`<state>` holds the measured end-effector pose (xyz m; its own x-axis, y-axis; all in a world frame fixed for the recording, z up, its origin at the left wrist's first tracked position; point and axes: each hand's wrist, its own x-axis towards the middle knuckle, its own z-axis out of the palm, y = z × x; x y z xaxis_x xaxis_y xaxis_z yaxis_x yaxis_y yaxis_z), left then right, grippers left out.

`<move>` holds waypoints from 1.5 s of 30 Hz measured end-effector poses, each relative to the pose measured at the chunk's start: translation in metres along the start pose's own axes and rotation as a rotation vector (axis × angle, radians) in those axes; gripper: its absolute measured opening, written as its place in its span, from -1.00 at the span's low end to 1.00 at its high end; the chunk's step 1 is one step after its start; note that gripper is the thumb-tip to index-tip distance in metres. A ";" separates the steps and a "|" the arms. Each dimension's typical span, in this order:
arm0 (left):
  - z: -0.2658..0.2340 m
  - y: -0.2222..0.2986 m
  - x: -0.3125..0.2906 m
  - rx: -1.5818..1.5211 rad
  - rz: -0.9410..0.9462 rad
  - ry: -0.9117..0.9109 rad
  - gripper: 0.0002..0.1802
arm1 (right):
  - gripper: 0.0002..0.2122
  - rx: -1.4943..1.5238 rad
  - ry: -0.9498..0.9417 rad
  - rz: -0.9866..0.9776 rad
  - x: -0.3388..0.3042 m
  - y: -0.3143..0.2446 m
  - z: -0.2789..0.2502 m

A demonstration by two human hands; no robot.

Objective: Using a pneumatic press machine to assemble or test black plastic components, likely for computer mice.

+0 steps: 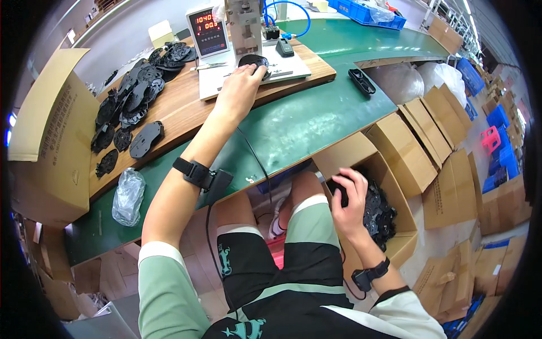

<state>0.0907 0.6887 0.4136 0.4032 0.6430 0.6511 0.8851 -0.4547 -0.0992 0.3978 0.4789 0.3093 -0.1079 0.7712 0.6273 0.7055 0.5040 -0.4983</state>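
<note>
My left hand (244, 85) reaches to a small bench press (244, 28) and grips a rounded black plastic part (255, 60) on the press's white base (209, 85). My right hand (351, 204) is over an open carton (403, 240) at the table's front edge, fingers curled round a dark plastic piece (341, 195) that they partly hide. Many black plastic parts (379, 217) fill that carton. Left of the press, a heap of flat black plastic parts (135, 93) lies on the wooden board (186, 113), with a separate black plate (147, 139) nearer me.
A control box (208, 33) with a red display stands beside the press. The green table (293, 124) carries a crumpled plastic bag (129, 198) and a black tray-like part (362, 82). A tall carton (51, 141) flanks the left; more cartons (401, 152) stand right. A cable hangs over the table edge.
</note>
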 end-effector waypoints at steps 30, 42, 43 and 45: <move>-0.054 -0.131 -0.136 0.370 -0.848 0.004 -0.77 | -0.75 -0.160 -0.038 -0.423 0.273 -0.051 0.143; -0.078 -0.062 -0.108 -0.070 -0.202 0.416 -0.61 | -0.74 -0.176 -0.076 -0.398 0.269 -0.050 0.139; -0.074 -0.062 -0.108 -0.128 -0.222 0.381 -0.54 | -0.74 -0.173 -0.075 -0.399 0.269 -0.049 0.139; -0.070 -0.062 -0.109 -0.151 -0.238 0.366 -0.52 | -0.74 -0.185 -0.093 -0.385 0.271 -0.048 0.138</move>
<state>-0.0246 0.6038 0.4019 0.0601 0.4932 0.8678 0.8886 -0.4225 0.1786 0.2378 0.7168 0.4207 -0.4439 0.5770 0.6856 0.7142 0.6899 -0.1181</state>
